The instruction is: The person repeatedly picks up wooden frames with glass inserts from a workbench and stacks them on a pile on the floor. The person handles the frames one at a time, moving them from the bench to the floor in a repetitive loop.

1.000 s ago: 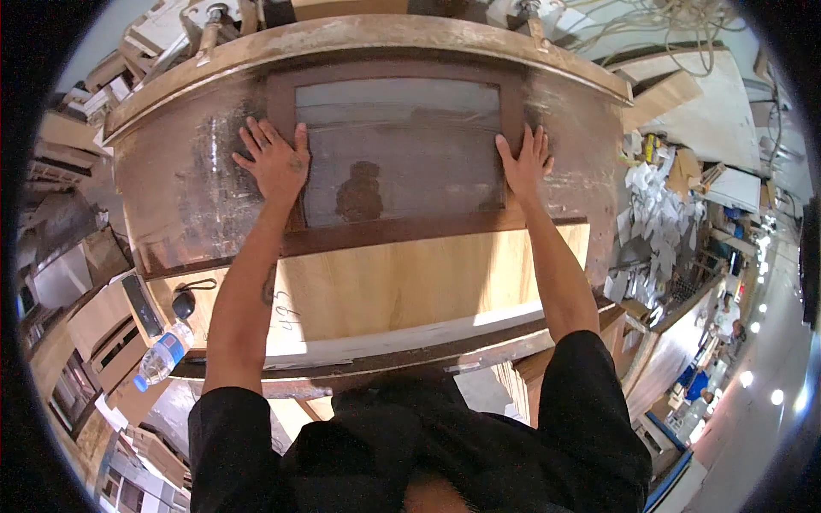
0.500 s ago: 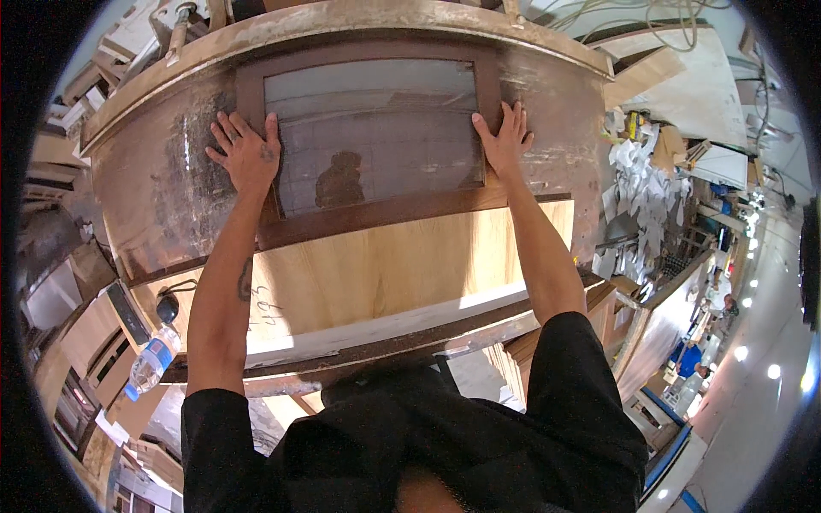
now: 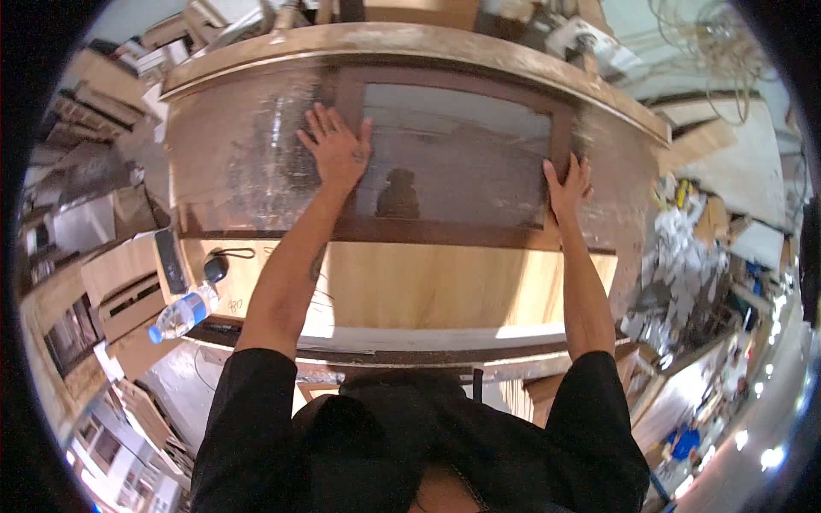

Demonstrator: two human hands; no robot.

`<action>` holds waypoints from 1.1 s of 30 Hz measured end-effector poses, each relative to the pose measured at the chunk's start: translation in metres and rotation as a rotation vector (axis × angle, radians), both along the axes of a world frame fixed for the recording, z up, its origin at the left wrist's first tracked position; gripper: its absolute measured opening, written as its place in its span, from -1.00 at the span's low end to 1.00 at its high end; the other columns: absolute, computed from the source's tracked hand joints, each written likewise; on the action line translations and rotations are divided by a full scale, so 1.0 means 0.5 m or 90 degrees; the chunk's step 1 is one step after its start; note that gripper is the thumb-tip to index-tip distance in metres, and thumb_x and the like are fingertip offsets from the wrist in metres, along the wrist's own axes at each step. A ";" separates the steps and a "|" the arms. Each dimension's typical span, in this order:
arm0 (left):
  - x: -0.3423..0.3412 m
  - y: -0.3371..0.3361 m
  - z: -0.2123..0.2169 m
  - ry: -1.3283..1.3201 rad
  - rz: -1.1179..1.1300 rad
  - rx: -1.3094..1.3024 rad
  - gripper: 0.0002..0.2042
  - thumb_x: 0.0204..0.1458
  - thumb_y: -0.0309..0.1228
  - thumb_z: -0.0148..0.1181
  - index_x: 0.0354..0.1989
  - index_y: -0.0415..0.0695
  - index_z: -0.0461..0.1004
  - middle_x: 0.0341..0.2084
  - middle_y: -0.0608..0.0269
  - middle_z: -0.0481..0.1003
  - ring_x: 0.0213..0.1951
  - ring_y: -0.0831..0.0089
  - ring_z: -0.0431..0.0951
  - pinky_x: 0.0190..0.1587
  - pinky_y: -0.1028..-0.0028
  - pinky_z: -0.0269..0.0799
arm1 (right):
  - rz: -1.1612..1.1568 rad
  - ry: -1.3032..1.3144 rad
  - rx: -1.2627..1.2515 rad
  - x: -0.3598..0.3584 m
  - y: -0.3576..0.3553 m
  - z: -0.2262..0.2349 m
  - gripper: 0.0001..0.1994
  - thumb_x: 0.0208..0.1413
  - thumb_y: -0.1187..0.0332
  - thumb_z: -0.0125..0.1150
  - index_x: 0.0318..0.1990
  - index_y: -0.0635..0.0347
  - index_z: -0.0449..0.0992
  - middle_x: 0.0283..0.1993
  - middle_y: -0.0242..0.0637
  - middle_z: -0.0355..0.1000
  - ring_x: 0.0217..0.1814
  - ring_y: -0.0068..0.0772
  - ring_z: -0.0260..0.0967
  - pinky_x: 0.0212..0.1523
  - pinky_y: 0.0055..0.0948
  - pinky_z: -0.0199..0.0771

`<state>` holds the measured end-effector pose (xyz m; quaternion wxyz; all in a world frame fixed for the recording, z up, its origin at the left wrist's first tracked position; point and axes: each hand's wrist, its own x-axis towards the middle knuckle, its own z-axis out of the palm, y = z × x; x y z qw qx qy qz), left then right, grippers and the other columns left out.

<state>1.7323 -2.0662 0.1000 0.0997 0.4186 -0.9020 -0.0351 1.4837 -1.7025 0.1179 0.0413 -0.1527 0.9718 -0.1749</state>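
Note:
A brown wooden frame (image 3: 428, 230) with a dark, glossy glass pane (image 3: 466, 145) lies flat on the worn brown bench top (image 3: 231, 162); a dark reflection shows in the pane. My left hand (image 3: 339, 156) rests with fingers spread on the frame's left side, its fingertips reaching past the outer edge. On the opposite side, my right hand (image 3: 567, 190) touches the frame, thumb toward the glass and fingers over the outer edge. Neither hand is closed around anything. A pale wooden board (image 3: 428, 286) lies along the near side of the frame, under my forearms.
At the near left are a plastic water bottle (image 3: 186, 311), a small black object with a cord loop (image 3: 215, 268) and a dark flat rectangular object (image 3: 170, 261). A raised wooden ledge (image 3: 410, 36) borders the bench's far side. Crumpled white scraps (image 3: 684, 256) heap up at the right.
The whole view has swung, so bench, frame and hands sit farther right and slightly lower in the picture. Both hands stay on the frame's sides; the right hand's fingers look less spread.

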 end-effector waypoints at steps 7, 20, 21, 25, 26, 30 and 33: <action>-0.004 -0.014 -0.002 0.129 0.049 0.225 -0.21 0.15 0.08 -0.13 0.25 -0.48 -0.01 0.34 -0.29 -0.16 0.38 -0.13 -0.23 0.30 -0.17 -0.45 | -0.027 -0.195 -0.248 -0.080 0.004 -0.011 -0.06 -0.04 -0.32 0.12 0.35 0.16 0.06 0.48 -0.10 -0.22 0.51 -0.10 -0.33 0.39 -0.02 -0.37; 0.274 0.043 0.328 0.839 0.012 0.938 -0.45 0.18 -0.12 0.05 0.19 -0.32 0.23 0.07 0.11 0.36 0.16 0.39 0.28 0.21 0.35 0.14 | 0.179 -0.616 -1.072 0.115 0.184 0.229 -0.57 0.26 0.10 -0.04 0.13 0.21 0.35 -0.03 -0.17 0.41 0.08 -0.25 0.31 0.23 -0.25 0.21; 0.324 0.073 0.340 0.720 -0.146 0.839 -0.46 0.16 -0.16 0.08 0.18 -0.32 0.24 0.04 0.12 0.38 0.13 0.40 0.31 0.19 0.37 0.18 | 0.094 -0.573 -0.938 0.176 0.176 0.268 -0.57 0.25 0.14 0.00 0.17 0.21 0.31 -0.01 -0.20 0.42 0.09 -0.27 0.33 0.22 -0.27 0.26; 0.418 0.050 0.306 0.450 0.062 1.182 -0.52 0.16 -0.28 0.09 0.18 -0.30 0.25 0.03 0.14 0.39 0.13 0.37 0.34 0.13 0.40 0.30 | -0.101 -0.641 -0.697 0.312 0.162 0.311 -0.42 0.22 0.04 0.01 0.24 0.28 0.23 0.18 -0.07 0.30 0.23 -0.12 0.26 0.24 -0.24 0.21; 0.442 0.068 0.304 0.467 0.034 1.125 -0.49 0.15 -0.29 0.10 0.21 -0.31 0.21 0.06 0.14 0.37 0.13 0.36 0.34 0.13 0.41 0.29 | -0.048 -0.652 -0.676 0.323 0.191 0.293 -0.41 0.21 0.02 0.01 0.24 0.28 0.24 0.18 -0.08 0.31 0.24 -0.14 0.26 0.21 -0.25 0.25; 0.512 0.132 0.352 0.567 -0.085 0.966 -0.37 0.14 -0.30 0.09 0.32 -0.31 0.02 0.18 0.07 0.26 0.16 0.29 0.33 0.20 0.36 0.23 | -0.075 -0.560 -0.718 0.394 0.252 0.333 -0.42 0.21 0.05 0.03 0.19 0.37 0.23 0.12 -0.03 0.36 0.04 -0.19 0.40 -0.02 -0.29 0.45; 0.503 0.175 0.536 0.659 -0.227 1.143 -0.33 0.17 -0.20 0.05 0.36 -0.19 -0.08 0.23 -0.11 0.19 0.25 0.02 0.22 0.20 0.07 0.27 | -0.105 -0.506 -0.610 0.407 0.295 0.402 -0.48 0.19 0.01 0.06 0.05 0.34 0.33 -0.10 -0.09 0.43 -0.12 -0.25 0.45 -0.18 -0.33 0.47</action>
